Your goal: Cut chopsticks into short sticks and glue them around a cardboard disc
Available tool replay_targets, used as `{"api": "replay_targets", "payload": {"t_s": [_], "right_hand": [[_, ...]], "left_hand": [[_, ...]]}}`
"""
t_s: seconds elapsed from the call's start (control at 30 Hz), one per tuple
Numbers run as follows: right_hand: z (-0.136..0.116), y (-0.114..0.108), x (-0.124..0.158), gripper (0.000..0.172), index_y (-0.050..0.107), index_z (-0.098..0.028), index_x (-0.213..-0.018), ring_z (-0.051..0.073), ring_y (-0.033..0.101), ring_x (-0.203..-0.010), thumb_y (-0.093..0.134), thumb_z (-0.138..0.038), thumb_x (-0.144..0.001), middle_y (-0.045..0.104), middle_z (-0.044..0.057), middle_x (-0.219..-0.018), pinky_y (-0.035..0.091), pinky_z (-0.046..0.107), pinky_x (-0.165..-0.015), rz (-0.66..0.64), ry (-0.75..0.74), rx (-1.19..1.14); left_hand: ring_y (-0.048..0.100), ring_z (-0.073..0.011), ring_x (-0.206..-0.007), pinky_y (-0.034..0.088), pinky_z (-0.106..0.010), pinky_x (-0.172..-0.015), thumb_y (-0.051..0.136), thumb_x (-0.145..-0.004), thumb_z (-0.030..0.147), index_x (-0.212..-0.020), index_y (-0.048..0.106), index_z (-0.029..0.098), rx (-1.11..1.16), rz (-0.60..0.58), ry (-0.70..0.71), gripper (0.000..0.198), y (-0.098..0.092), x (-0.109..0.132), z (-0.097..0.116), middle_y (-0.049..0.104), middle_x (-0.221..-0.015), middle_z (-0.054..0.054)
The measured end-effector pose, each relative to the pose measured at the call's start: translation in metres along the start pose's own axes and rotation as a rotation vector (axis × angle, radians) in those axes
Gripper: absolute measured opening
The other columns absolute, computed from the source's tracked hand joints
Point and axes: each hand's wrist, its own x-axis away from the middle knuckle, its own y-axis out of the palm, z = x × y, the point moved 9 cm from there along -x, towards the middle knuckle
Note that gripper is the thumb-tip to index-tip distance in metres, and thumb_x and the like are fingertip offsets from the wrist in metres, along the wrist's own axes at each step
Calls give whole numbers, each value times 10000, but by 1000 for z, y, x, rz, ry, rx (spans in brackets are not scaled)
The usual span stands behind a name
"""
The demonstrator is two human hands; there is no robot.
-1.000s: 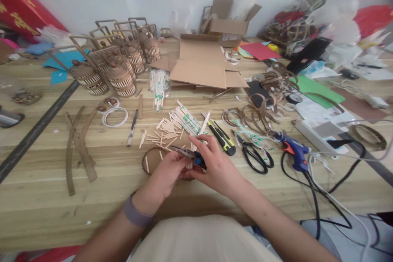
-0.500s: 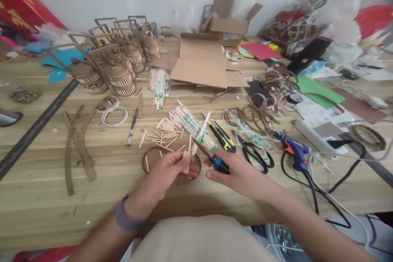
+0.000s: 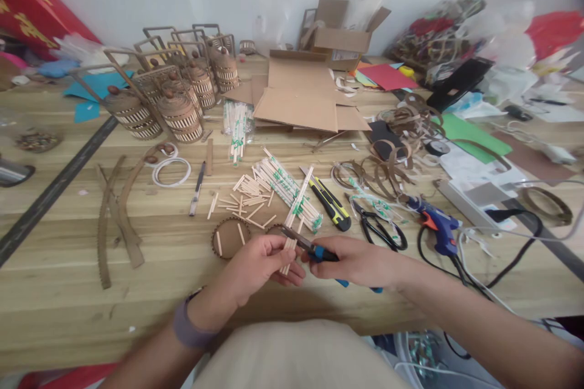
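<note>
My left hand point(image 3: 269, 258) is closed on several pale wooden sticks point(image 3: 288, 258), pinched between thumb and fingers. My right hand point(image 3: 349, 260) is wrapped round blue-handled shears point(image 3: 323, 252). Their dark blades lie against the sticks just above my left fingertips. A round cardboard disc with a notched rim point(image 3: 230, 238) lies beside my left hand, with two short sticks on it. Behind the blades, a second rim is partly hidden by my hands. Beyond the hands lie a heap of cut sticks point(image 3: 250, 189) and green-printed wrapped chopsticks point(image 3: 292, 185).
A yellow-black utility knife point(image 3: 329, 202), black scissors point(image 3: 381, 228) and a blue glue gun point(image 3: 437, 225) lie to the right, cords trailing. Small lantern-like baskets point(image 3: 180, 112) stand back left. Flattened cardboard point(image 3: 296, 103) lies behind. A pen point(image 3: 197, 188) and curved cardboard strips point(image 3: 107, 231) lie left.
Both hands have moved slightly, the left one rightward with its sticks, uncovering more of the notched disc. The shears' blades have come onto the sticks, and their handle ends now show below my right hand.
</note>
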Motion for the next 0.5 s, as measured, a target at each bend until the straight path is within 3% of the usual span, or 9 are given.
{"api": "replay_targets", "payload": {"t_s": [0.23, 0.5], "right_hand": [[-13, 3, -4, 131, 612, -179, -831, 104, 417, -616, 490, -220, -808, 479, -34, -686, 347, 199, -563, -33, -49, 24], [-17, 4, -5, 146, 650, -173, -838, 117, 488, -659, 517, -220, -799, 578, -14, -731, 378, 198, -589, -47, -99, -14]], "left_hand": [[670, -165, -655, 499, -266, -623, 704, -650, 597, -777, 631, 143, -19, -11, -16, 477, 3, -2, -3, 704, -678, -29], [661, -152, -633, 493, -260, -617, 693, -657, 611, -778, 652, 141, -37, -26, -10, 488, 3, -1, -4, 699, -673, -24]]}}
